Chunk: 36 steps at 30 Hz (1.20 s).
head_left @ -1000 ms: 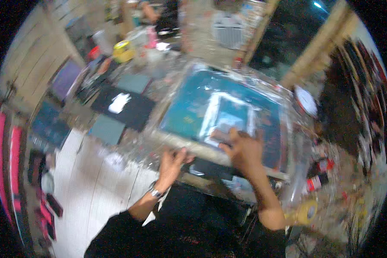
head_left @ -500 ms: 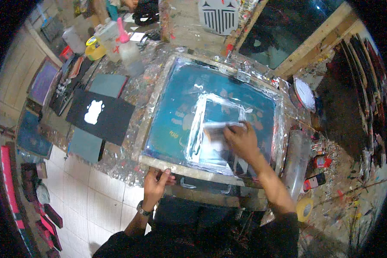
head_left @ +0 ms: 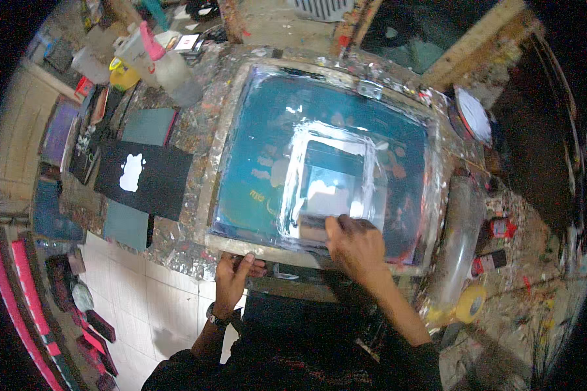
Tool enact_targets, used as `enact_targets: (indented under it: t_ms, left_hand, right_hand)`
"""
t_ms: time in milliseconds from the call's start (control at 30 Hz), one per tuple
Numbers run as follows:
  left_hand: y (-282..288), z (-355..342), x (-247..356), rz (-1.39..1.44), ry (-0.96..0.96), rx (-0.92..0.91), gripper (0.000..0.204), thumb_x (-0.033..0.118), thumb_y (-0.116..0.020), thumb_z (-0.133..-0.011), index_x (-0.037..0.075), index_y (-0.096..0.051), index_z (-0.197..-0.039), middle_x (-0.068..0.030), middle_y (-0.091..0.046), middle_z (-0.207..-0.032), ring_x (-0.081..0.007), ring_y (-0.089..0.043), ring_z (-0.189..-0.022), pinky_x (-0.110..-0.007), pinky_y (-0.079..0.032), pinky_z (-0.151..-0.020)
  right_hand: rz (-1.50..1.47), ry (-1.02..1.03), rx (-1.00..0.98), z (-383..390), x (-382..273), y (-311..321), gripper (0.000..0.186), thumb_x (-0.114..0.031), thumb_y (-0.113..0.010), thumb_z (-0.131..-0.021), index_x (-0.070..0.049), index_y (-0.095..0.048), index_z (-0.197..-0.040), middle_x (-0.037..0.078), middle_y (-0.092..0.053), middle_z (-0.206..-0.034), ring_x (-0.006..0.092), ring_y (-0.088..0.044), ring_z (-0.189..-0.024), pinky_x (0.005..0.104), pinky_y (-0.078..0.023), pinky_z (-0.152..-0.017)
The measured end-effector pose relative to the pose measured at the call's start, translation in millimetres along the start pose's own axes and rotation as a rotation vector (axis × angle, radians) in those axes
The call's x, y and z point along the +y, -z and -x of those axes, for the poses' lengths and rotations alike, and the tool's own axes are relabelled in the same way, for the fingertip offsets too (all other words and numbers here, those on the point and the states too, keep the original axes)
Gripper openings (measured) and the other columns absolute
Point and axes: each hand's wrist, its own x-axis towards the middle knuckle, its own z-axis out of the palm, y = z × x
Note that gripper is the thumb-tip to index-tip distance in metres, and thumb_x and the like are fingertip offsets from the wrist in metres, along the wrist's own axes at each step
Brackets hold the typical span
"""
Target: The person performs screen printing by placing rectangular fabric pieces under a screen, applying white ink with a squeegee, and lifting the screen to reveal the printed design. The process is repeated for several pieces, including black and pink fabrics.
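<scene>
In front of me lies a screen printing frame (head_left: 210,240) with blue-green mesh. White ink (head_left: 295,189) forms a rough rectangular band around the lighter stencil area. My right hand (head_left: 357,251) is closed on a squeegee (head_left: 312,228) with a brownish handle, pressed on the mesh near its front edge; my fingers hide part of it. My left hand (head_left: 236,277) grips the frame's front left edge, thumb on top and fingers beneath. Left of the frame, a black sheet (head_left: 169,179) bears a white printed shape (head_left: 132,173).
Grey-green boards (head_left: 127,225) stick out around the black sheet. Behind them stand a pink-topped bottle (head_left: 173,75) and a yellow container (head_left: 124,76). To the right are a clear cylinder (head_left: 460,241), a tape roll (head_left: 471,304) and a round white-topped tub (head_left: 473,117).
My right hand has drawn the squeegee toward me, down to the front of the mesh. My left hand keeps its hold on the frame. The view has shifted slightly.
</scene>
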Motion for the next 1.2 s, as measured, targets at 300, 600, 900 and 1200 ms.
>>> enact_targets:
  t_ms: [300,600,900,1200]
  left_hand:
    - [-0.9,4.9,3.9,0.154,-0.299,0.01,0.023,0.021,-0.06,-0.104,0.0,-0.05,-0.104,-0.0186,-0.07,-0.087,-0.0214,-0.07,-0.073,-0.033,-0.059,-0.064]
    - [-48.1,-24.8,131.6,0.052,-1.002,0.276,0.027,0.019,-0.06,-0.101,-0.003,-0.049,-0.113,-0.0158,-0.067,-0.098,-0.0218,-0.066,-0.085,-0.034,-0.054,-0.074]
    - [-81.8,-337.7,75.9,-0.904,-1.137,0.198,0.046,0.032,-0.062,-0.095,-0.006,-0.062,-0.122,-0.0273,-0.066,-0.122,-0.0425,-0.06,-0.118,-0.048,-0.044,-0.104]
    - [-84.0,-318.9,108.0,-0.899,-0.926,-0.196,0.063,0.05,-0.057,-0.099,0.008,-0.051,-0.146,-0.0247,-0.041,-0.155,-0.0422,-0.041,-0.142,-0.047,-0.034,-0.117]
  right_hand:
    - [0.056,-0.019,0.328,28.6,-26.4,34.9,0.048,-0.046,-0.076,-0.083,-0.008,-0.061,-0.108,0.011,-0.065,-0.1,0.0284,-0.065,-0.098,0.0704,-0.024,-0.107]
    - [0.235,-0.046,0.781,-33.7,-25.7,163.3,0.052,-0.058,-0.075,-0.081,-0.008,-0.059,-0.086,0.01,-0.062,-0.081,0.0295,-0.061,-0.079,0.0457,-0.042,-0.079]
    - [0.238,0.047,0.829,-86.8,-5.0,234.1,0.059,-0.06,-0.07,-0.086,-0.004,-0.059,-0.074,0.018,-0.065,-0.071,0.0396,-0.064,-0.067,0.049,-0.047,-0.065]
    - [0.18,-0.174,0.598,-115.8,3.6,282.2,0.072,-0.072,-0.057,-0.087,-0.001,-0.071,-0.093,0.025,-0.072,-0.086,0.0434,-0.071,-0.086,0.0509,-0.055,-0.078]
